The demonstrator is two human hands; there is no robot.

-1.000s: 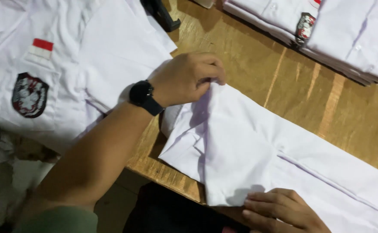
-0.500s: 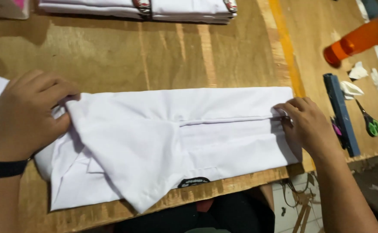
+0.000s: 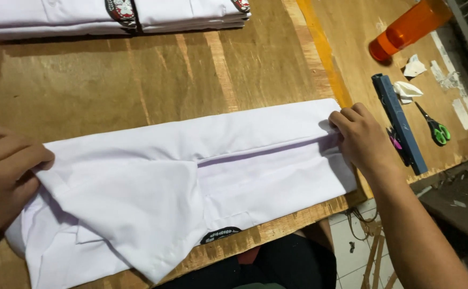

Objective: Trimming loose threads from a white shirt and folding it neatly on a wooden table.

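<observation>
A white shirt (image 3: 191,187), folded into a long strip, lies across a wooden table (image 3: 191,69). Its sleeve is folded in over the left half and a small dark patch shows at its near edge. My left hand (image 3: 4,176) pinches the fabric at the strip's left end, by the collar. My right hand (image 3: 359,136) grips the folded fabric at the right end, fingers curled over the fold near the table's edge.
A stack of folded white shirts with badges (image 3: 111,16) lies at the far edge. To the right are an orange bottle (image 3: 408,29), a long blue bar (image 3: 400,123), green-handled scissors (image 3: 434,126) and crumpled paper scraps (image 3: 408,88). The table's near edge drops to a tiled floor.
The view has swung right from the shirt's collar end to its whole length. My right hand came off the near edge and now holds the shirt's right end.
</observation>
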